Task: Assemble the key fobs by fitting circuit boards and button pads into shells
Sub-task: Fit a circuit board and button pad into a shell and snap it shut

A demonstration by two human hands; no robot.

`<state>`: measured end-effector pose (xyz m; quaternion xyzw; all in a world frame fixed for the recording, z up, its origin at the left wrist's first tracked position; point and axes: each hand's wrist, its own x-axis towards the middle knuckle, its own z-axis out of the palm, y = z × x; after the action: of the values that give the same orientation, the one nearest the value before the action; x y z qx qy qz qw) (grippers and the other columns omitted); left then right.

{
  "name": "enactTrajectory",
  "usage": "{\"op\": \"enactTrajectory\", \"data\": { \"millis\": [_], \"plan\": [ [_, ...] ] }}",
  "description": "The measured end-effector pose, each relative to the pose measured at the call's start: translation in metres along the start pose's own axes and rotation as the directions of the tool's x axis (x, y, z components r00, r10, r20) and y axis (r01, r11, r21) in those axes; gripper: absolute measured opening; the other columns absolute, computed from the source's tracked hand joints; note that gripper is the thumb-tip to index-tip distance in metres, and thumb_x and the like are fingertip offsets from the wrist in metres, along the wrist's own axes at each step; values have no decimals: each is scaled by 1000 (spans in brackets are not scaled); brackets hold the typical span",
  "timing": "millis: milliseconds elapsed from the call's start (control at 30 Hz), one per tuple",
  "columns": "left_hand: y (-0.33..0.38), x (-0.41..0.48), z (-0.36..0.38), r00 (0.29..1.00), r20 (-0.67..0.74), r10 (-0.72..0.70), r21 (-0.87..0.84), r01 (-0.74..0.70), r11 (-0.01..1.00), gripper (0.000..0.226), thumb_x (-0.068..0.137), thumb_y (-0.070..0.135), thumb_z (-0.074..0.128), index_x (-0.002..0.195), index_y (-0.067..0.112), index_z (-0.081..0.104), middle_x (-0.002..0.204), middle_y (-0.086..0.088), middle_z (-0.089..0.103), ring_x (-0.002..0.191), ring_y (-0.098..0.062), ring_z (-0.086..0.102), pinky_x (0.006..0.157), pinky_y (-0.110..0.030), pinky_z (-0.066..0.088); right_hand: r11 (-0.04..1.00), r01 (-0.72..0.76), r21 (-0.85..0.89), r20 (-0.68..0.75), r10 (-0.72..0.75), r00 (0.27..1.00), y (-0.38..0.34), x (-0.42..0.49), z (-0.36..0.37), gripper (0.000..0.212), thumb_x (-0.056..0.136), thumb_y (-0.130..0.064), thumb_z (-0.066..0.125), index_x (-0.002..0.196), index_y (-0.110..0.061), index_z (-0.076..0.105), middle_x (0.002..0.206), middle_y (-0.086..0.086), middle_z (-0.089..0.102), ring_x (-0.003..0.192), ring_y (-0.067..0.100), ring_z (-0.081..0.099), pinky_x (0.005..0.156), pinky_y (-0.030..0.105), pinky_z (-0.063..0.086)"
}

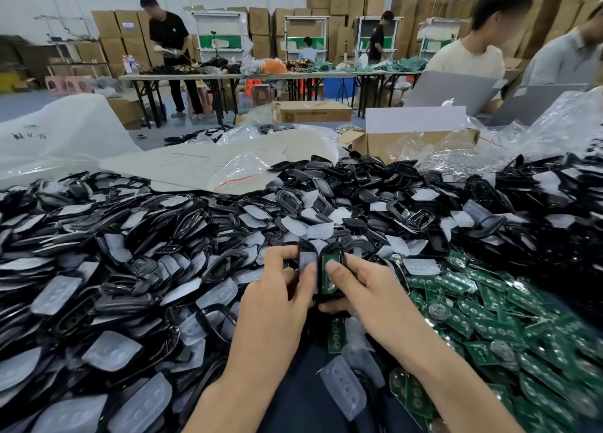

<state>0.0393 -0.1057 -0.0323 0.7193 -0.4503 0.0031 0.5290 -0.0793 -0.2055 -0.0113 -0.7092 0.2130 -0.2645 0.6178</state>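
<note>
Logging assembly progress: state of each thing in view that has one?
Left hand: grips pad shell, thumb on pad.
Right hand: grips board shell, thumb on board.
Pad shell: open, pad inside.
Board shell: open, board inside.
Box: flaps open.
Laptop: lid open.

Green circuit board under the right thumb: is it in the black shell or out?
In: the black plastic shell rims the green circuit board, which the right hand presses. Fully seated: cannot tell.

left hand (pixel 280 290): grips left shell (pixel 304 247) | right hand (pixel 363 290): grips right shell (pixel 332 248), thumb pressing
</note>
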Motion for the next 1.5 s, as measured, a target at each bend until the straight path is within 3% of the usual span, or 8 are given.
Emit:
{"op": "enactTrajectory", "data": {
  "millis": [133,300,433,500,733,1033,1300,1500],
  "plan": [
    [-1,0,-1,1000,7,-18,-4,18,1000,13,90,59,49,99,54,42,73,14,69,55,-12,64,61,-49,55,998,-37,51,0,37,999,2,1,1,32,106,-30,48,118,-8,68,114,10,74,97,24,76,92,43,60],
    [1,-1,-2,1000,7,-21,9,21,1000,13,91,56,50,100,53,41,74,19,68,56,-11,63,60,-38,52,985,-116,128,19,114,993,8,1,-2,36,108,-32,45,121,-4,65,129,33,59,99,29,75,105,54,49],
    [2,-1,-4,1000,13,-23,23,22,999,13,94,52,52,101,50,41,79,22,68,56,-11,63,61,-42,54,972,-125,200,48,118,992,8,1,-2,41,108,-30,46,139,-5,56,124,15,71,104,29,74,106,49,50],
    [3,-1,-4,1000,15,-2,42,1,999,14,94,53,51,101,48,40,80,22,67,56,-10,61,57,-32,50,967,-121,222,70,108,992,7,1,-2,46,106,-32,48,143,-6,53,124,9,72,107,29,73,107,47,49],
    [4,-1,-7,999,35,16,44,-18,999,19,93,54,49,108,52,38,67,10,68,58,-11,60,57,-27,46,947,-93,309,143,50,988,5,1,-3,31,94,-42,62,115,-25,76,122,6,73,113,25,70,93,31,58],
    [6,-1,-7,995,95,39,59,-44,997,43,91,67,32,131,52,35,71,10,67,67,-9,66,70,-43,55,954,-62,292,119,28,993,0,-1,3,14,85,-51,68,96,-53,76,114,-14,75,108,15,72,86,23,58],
    [11,-3,-10,987,148,69,104,-85,991,40,95,58,21,131,51,36,68,6,63,64,-14,63,65,-44,53,958,-86,273,122,54,991,0,-2,2,29,86,-40,77,114,-32,76,116,3,76,108,20,72,89,28,58],
    [8,-3,-9,984,151,90,80,-103,991,37,100,49,30,136,47,41,67,19,58,65,-3,58,56,-20,40,943,-82,323,128,43,991,0,-1,2,40,79,-43,84,116,-31,76,120,2,74,116,18,69,92,30,58]
  ]
}}
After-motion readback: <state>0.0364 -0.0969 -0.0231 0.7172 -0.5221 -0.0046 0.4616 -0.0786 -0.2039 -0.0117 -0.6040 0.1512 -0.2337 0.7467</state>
